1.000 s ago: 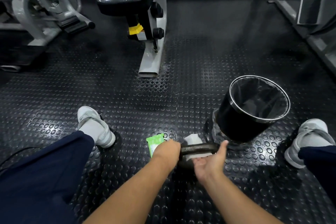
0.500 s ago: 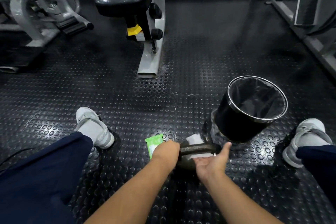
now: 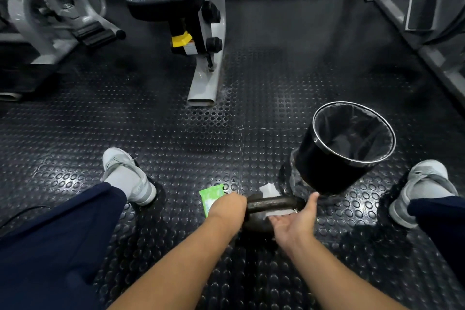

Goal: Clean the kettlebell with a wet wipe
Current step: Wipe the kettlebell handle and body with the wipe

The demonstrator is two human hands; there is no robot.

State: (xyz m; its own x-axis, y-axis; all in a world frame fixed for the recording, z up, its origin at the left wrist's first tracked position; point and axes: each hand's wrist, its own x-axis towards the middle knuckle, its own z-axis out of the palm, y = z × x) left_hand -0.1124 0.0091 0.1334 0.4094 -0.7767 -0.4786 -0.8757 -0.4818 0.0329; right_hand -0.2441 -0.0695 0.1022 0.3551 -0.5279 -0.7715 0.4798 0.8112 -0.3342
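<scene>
kettlebell [image 3: 271, 202] 1 | wet wipe [image 3: 269, 190] 1 | green packet [image 3: 210, 195] 1 | bin [image 3: 319, 168] 1

A black bin [image 3: 323, 167] with a liner stands at three o'clock on the studded rubber floor [image 3: 276, 70]. Gym machines [image 3: 201, 78] stand at twelve and ten.

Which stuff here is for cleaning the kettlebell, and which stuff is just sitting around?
For the job:
kettlebell
white wet wipe
green wipe packet
left hand, gripping the handle
right hand, at the wipe

Just sitting around:
black bin, maybe for later
gym machine
</scene>
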